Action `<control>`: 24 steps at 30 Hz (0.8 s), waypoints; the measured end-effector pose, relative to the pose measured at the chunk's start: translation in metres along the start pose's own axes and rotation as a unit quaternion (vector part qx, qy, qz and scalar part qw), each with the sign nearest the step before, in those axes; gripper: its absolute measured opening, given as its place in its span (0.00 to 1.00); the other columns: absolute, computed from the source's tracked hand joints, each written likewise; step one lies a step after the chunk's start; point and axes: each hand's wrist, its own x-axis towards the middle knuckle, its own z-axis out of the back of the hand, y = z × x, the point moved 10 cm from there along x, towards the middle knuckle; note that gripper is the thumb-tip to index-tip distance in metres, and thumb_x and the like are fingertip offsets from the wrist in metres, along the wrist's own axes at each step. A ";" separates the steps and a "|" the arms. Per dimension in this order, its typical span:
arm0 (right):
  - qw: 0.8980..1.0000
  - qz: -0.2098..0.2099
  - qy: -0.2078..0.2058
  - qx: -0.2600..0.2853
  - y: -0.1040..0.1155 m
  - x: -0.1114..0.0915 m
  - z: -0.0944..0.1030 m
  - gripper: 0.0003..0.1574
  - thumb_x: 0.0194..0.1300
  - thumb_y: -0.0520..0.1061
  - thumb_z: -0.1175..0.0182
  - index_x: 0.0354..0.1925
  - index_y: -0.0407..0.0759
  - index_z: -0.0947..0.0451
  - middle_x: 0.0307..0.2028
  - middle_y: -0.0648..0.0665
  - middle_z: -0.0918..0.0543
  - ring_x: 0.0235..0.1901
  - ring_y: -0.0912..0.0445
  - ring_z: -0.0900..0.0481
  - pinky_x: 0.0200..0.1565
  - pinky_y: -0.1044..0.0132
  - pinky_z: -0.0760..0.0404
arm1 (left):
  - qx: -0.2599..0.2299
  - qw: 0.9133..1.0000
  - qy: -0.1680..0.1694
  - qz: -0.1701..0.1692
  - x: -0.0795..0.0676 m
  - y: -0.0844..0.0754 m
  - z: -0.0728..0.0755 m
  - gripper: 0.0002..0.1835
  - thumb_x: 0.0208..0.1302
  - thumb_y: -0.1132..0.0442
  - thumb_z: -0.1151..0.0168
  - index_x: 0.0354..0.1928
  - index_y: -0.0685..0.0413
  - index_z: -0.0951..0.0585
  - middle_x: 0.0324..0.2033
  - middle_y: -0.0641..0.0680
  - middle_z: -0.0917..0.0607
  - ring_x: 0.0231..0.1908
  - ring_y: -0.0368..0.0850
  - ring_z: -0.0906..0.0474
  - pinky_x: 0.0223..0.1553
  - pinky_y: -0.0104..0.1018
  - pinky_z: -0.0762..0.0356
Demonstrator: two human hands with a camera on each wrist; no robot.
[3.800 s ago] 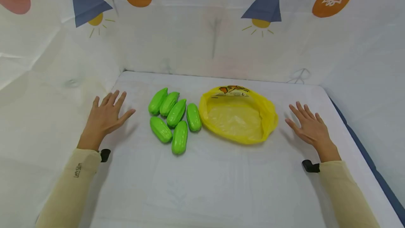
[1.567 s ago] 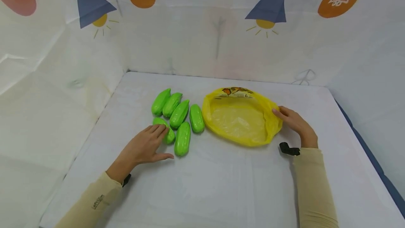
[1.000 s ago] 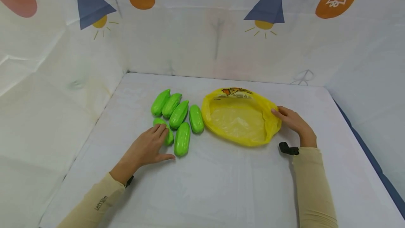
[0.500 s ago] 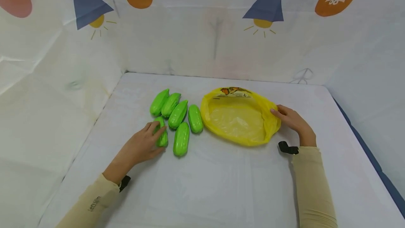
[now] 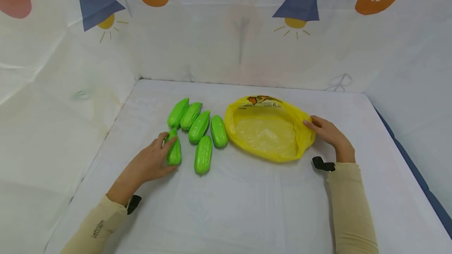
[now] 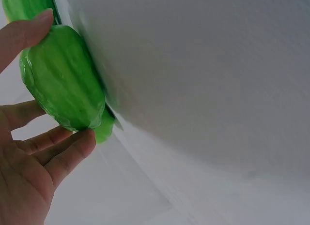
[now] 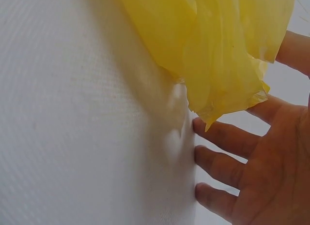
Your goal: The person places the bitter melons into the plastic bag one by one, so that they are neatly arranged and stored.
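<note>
In the head view my left hand [image 5: 150, 162] holds a plump, glossy green vegetable [image 5: 174, 150] at the left of a cluster. Its thumb lies along the near end and its fingers along the far side. Clear film shows on this green vegetable [image 6: 65, 82] in the left wrist view, and it rests close on the table. At the right, my right hand [image 5: 330, 134] pinches the rim of a yellow plastic bag [image 5: 268, 156]. The bag stands wide at the mouth, with its inside visible. Three fingers are spread below the bag's edge [image 7: 223, 97] in the right wrist view.
Several similar green vegetables [image 5: 203, 155] lie between my left hand and the bag, one of them right beside the bag's left rim. All stand on a white-covered table [image 5: 240, 207]. White printed sheets [image 5: 197, 42] rise at the back and sides.
Both hands have come in from the table's sides, the right to the bag's rim. The left took hold of the lower left green vegetable, turned it more upright and drew it slightly left.
</note>
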 end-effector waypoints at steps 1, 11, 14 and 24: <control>1.000 -0.002 0.001 0.000 0.000 0.000 0.000 0.57 0.68 0.77 0.60 0.76 0.39 0.51 0.74 0.30 0.46 0.72 0.32 0.51 0.68 0.29 0.52 | -0.006 1.000 0.003 0.007 -0.001 0.003 0.000 0.48 0.46 0.52 0.21 0.66 0.64 0.35 0.60 0.68 0.35 0.49 0.62 0.23 0.37 0.48 0.18; 1.000 0.000 -0.001 -0.003 -0.004 0.000 0.004 0.57 0.69 0.76 0.61 0.76 0.38 0.51 0.73 0.29 0.46 0.71 0.32 0.49 0.68 0.29 0.51 | -0.041 0.999 -0.006 0.005 -0.003 0.009 0.000 0.48 0.46 0.53 0.21 0.65 0.66 0.36 0.65 0.70 0.37 0.55 0.65 0.25 0.41 0.52 0.18; 1.000 -0.001 0.000 -0.003 -0.005 0.001 0.003 0.56 0.69 0.76 0.61 0.76 0.38 0.51 0.73 0.29 0.45 0.71 0.32 0.49 0.68 0.29 0.51 | -0.040 0.999 -0.026 -0.021 0.001 0.003 0.007 0.49 0.44 0.52 0.20 0.65 0.65 0.35 0.64 0.69 0.34 0.55 0.63 0.25 0.43 0.51 0.17; 1.000 0.001 -0.001 -0.003 -0.001 0.002 0.001 0.56 0.69 0.76 0.61 0.76 0.38 0.50 0.73 0.29 0.44 0.70 0.32 0.47 0.68 0.29 0.50 | -0.046 0.994 -0.052 -0.085 0.027 -0.030 0.026 0.49 0.46 0.46 0.22 0.67 0.63 0.34 0.64 0.68 0.32 0.54 0.63 0.23 0.40 0.49 0.16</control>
